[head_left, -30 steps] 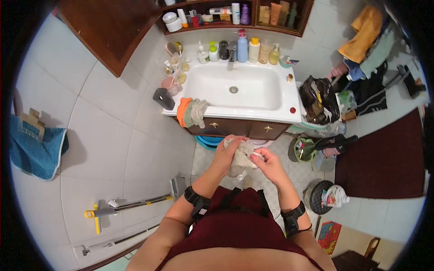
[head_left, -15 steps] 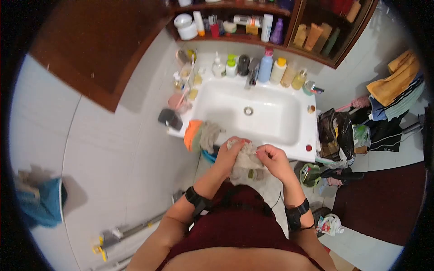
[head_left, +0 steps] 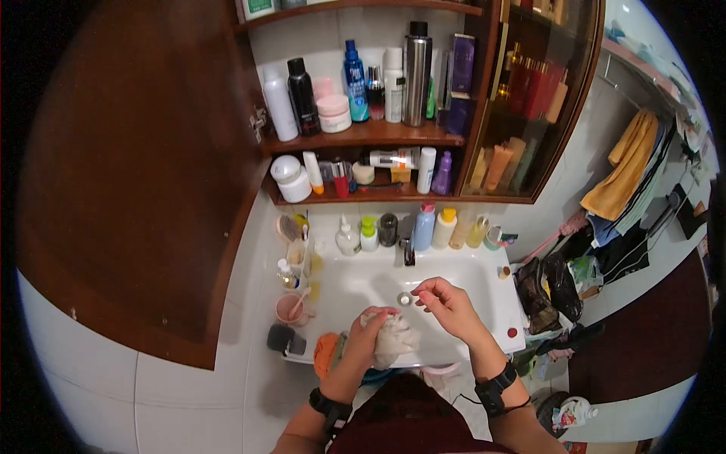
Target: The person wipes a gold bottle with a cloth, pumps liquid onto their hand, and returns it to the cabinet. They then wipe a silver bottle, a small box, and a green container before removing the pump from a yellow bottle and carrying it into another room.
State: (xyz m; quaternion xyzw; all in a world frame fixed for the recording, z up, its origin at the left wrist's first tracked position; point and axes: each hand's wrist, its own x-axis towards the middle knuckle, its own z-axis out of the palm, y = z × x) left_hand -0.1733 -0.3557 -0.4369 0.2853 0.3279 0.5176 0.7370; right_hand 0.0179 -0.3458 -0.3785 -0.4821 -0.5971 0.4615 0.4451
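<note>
Over the front part of the white sink (head_left: 484, 303), my left hand (head_left: 368, 333) is closed on a crumpled pale cloth (head_left: 397, 340), which hangs to its right. My right hand (head_left: 446, 306) is raised over the basin near the drain (head_left: 405, 300), apart from the cloth, with its fingers curved and apart and nothing seen in them. An orange cloth (head_left: 326, 354) hangs at the sink's front left edge, beside my left wrist. The black faucet (head_left: 408, 253) stands behind the drain.
Bottles, among them a blue one (head_left: 423, 228), line the sink's back rim. A pink cup (head_left: 290, 309) and a dark cup (head_left: 281, 338) stand at the left. Above are wooden shelves (head_left: 363, 138) and a large open cabinet door (head_left: 136, 189). Bags (head_left: 560, 291) sit at the right.
The view has tilted up, showing more shelves. My right hand has let go of the pale cloth and moved away over the basin. My left hand still holds the cloth, now over the sink.
</note>
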